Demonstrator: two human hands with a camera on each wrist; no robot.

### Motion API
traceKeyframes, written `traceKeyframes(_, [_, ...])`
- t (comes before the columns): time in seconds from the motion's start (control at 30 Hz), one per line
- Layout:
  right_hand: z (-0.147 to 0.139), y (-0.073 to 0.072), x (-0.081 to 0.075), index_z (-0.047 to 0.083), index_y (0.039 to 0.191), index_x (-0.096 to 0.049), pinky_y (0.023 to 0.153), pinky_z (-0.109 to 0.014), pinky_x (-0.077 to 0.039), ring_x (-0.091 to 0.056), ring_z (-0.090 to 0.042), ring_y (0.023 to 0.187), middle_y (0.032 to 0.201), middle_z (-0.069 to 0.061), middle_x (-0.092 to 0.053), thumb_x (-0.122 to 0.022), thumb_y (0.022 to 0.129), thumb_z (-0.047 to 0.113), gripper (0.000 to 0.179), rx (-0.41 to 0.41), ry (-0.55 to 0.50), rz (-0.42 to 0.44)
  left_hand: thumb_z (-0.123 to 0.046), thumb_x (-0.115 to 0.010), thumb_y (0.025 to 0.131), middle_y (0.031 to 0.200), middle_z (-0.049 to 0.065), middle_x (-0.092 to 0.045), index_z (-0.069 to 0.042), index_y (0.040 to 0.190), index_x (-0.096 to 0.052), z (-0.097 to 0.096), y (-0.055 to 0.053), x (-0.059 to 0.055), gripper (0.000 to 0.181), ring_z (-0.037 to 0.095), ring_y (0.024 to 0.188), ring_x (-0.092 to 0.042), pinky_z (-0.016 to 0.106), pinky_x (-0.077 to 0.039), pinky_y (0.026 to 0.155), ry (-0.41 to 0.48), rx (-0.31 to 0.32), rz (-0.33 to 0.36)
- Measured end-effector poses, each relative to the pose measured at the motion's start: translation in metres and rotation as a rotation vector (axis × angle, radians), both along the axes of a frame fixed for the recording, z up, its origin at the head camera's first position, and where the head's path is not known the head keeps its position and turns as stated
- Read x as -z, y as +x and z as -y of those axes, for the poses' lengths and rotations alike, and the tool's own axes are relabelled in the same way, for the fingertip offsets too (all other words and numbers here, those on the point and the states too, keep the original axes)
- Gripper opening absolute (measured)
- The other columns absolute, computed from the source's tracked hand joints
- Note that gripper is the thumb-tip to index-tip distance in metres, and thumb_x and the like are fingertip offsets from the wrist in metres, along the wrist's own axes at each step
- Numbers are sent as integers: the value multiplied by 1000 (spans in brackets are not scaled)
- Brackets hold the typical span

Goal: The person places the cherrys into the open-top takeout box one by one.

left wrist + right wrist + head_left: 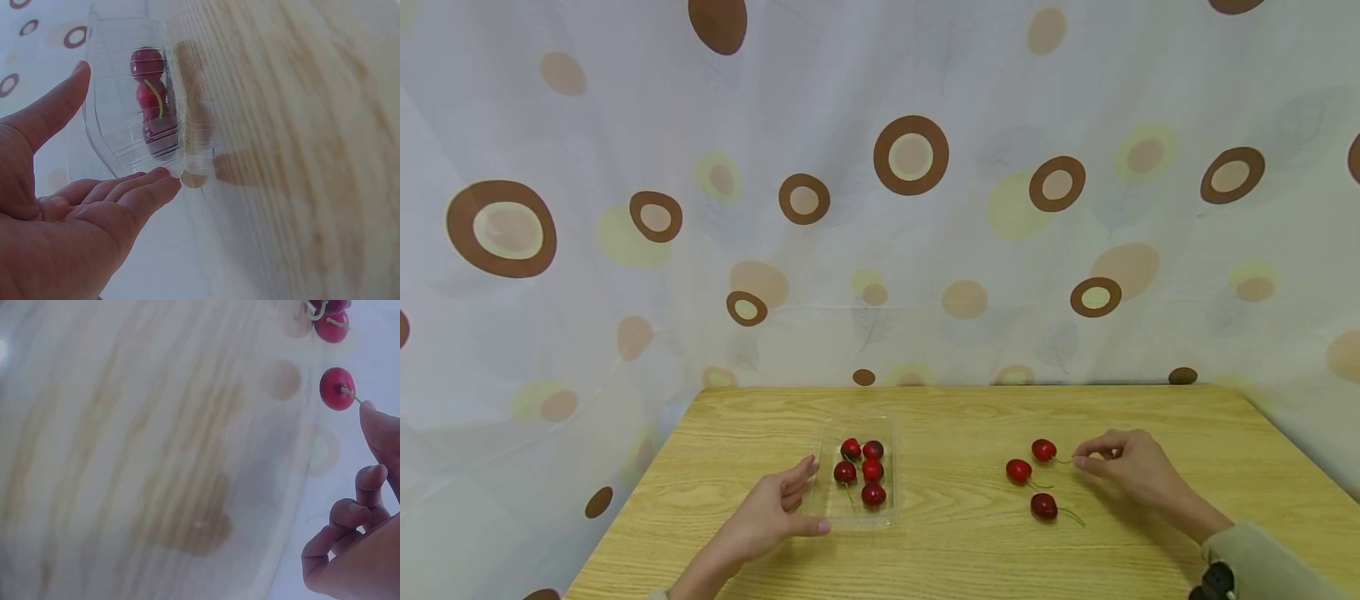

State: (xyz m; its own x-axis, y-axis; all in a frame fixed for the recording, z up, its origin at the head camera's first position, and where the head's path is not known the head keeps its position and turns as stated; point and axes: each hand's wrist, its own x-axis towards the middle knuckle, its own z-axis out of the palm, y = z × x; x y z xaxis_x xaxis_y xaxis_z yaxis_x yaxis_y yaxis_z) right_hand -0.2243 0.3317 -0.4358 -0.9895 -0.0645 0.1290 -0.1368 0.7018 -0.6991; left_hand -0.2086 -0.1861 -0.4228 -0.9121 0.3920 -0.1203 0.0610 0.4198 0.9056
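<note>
By its thin stem, my right hand [1138, 468] pinches a red cherry [1043, 451] between thumb and fingertip. The right wrist view shows this cherry [337, 389] hanging off the tip of the stem, the other fingers curled loosely below. Two more stemmed cherries lie close by, a bright one [1018, 471] and a darker one [1044, 506]. At the left, my left hand [767, 512] is beside a clear plastic tray [838, 510], thumb and fingers spread at its near left corner. Several cherries [150, 97] sit inside the tray.
All of this is on a wood-grain table [955, 508]. Behind it hangs a pale curtain [970, 250] with brown and beige ovals, which also runs along both sides. Table surface lies between the tray and the loose cherries.
</note>
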Motion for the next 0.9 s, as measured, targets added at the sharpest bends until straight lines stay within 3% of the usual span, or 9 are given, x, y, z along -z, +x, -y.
traceKeyframes(0.53, [20,2,-21,5,108,-82,68,-30,-43,-50,-19,85,97,-4,-70,-78,99,26,23,-19,-65,23,-17,-87,90,165,29,-31,8,163,-23,1,0,2,101,52,147,-36,57,-43,113,2,5,-5])
traceKeyframes(0.9, [43,-3,-33,2,108,-82,61,-33,-36,-42,-19,78,88,-7,-63,-78,98,21,21,-71,-149,-13,-17,-87,90,165,30,-29,10,162,-23,1,-1,1,101,51,148,-35,54,-41,114,30,16,-2])
